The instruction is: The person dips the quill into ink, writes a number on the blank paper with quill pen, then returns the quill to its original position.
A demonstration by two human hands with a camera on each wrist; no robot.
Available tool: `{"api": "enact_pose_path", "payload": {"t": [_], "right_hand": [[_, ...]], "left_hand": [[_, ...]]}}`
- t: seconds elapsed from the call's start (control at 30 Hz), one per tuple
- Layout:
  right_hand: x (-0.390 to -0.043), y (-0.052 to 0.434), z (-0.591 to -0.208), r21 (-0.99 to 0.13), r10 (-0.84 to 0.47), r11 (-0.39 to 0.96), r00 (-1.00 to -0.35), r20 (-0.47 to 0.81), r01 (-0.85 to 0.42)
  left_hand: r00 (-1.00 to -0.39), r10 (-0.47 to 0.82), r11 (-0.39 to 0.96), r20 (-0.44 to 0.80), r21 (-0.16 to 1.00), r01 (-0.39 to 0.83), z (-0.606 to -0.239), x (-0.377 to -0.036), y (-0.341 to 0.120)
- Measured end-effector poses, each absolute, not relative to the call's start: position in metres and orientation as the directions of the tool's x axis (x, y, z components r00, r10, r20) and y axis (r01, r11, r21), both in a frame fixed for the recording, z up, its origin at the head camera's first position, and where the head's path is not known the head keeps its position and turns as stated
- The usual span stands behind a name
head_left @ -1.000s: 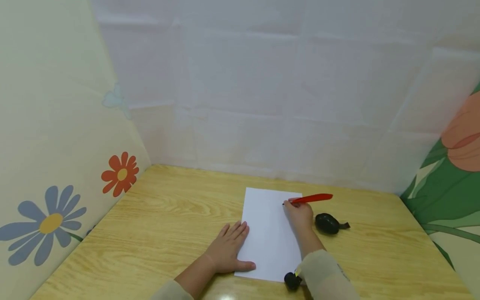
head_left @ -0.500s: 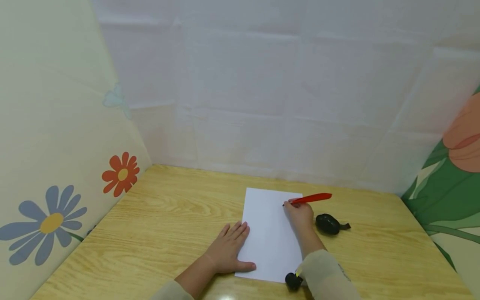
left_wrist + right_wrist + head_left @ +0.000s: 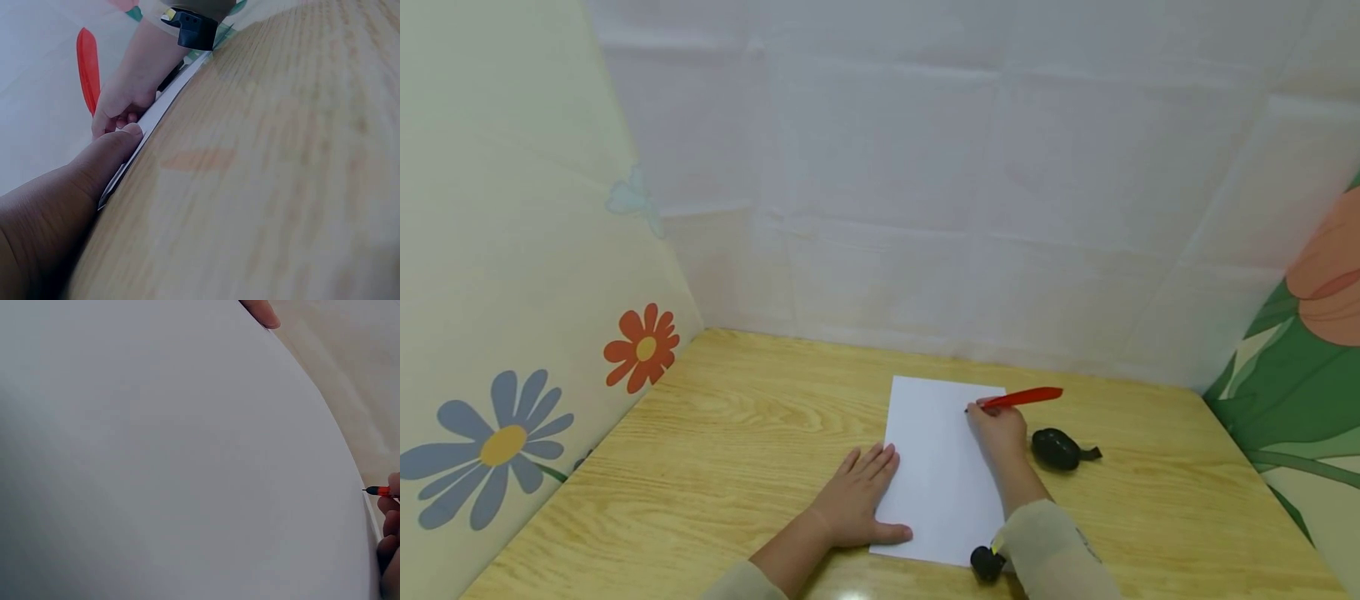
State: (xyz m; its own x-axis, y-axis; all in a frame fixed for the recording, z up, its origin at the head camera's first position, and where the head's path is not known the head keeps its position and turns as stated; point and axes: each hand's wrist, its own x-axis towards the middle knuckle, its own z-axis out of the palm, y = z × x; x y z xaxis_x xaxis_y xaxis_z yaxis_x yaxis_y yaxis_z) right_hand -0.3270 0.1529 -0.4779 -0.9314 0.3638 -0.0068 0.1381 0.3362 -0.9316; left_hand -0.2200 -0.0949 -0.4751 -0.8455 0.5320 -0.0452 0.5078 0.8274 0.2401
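Note:
A white sheet of paper (image 3: pixel 936 475) lies flat on the wooden table. My left hand (image 3: pixel 853 504) rests over its left edge, fingers straight and spread, thumb near the lower left corner. Toward the sheet's upper right, my right hand (image 3: pixel 1002 433) pinches a red feather-shaped pen (image 3: pixel 1028 396) between thumb and fingers. The pen's feather end points right; in the left wrist view the red feather (image 3: pixel 89 65) stands up above the hand. Its dark tip (image 3: pixel 372 490) is right at the paper in the right wrist view. No marks show on the sheet.
Right of the right hand sits a glossy black rounded object (image 3: pixel 1056 449) with a short tail. A small black camera (image 3: pixel 987 564) is strapped at the right wrist, over the paper's lower right corner. White cloth (image 3: pixel 880 183) hangs behind the table (image 3: pixel 737 417); flower-printed panels flank it.

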Motion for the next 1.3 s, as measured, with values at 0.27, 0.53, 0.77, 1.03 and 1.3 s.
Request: {"api": "enact_pose_path", "payload": {"t": [0.27,0.53,0.77,1.03,1.3], "right_hand": [[-0.3266,0.1509,-0.4762,-0.931,0.358,0.337,-0.934,-0.008,0.137],[-0.3268,0.1495,-0.4771,-0.924,0.352,0.351,-0.936,-0.02,0.152],[-0.327,0.1493,-0.4778,-0.921,0.348,0.357,-0.937,-0.027,0.159],[-0.3258,0.1491,-0.4772,-0.925,0.332,0.353,-0.943,-0.014,0.138],[-0.3249,0.1478,-0.4761,-0.927,0.323,0.347,-0.946,-0.023,0.141]], "left_hand": [[-0.848,0.529,0.829,-0.039,0.24,0.506,-0.4754,-0.2195,-0.095],[-0.848,0.528,0.831,-0.036,0.23,0.507,-0.4771,-0.2194,-0.0952],[-0.853,0.519,0.838,-0.047,0.225,0.498,-0.4773,-0.2207,-0.0947],[-0.852,0.522,0.832,-0.044,0.245,0.497,-0.4761,-0.2205,-0.0954],[-0.851,0.523,0.831,-0.045,0.246,0.498,-0.4768,-0.2217,-0.0956]]}}
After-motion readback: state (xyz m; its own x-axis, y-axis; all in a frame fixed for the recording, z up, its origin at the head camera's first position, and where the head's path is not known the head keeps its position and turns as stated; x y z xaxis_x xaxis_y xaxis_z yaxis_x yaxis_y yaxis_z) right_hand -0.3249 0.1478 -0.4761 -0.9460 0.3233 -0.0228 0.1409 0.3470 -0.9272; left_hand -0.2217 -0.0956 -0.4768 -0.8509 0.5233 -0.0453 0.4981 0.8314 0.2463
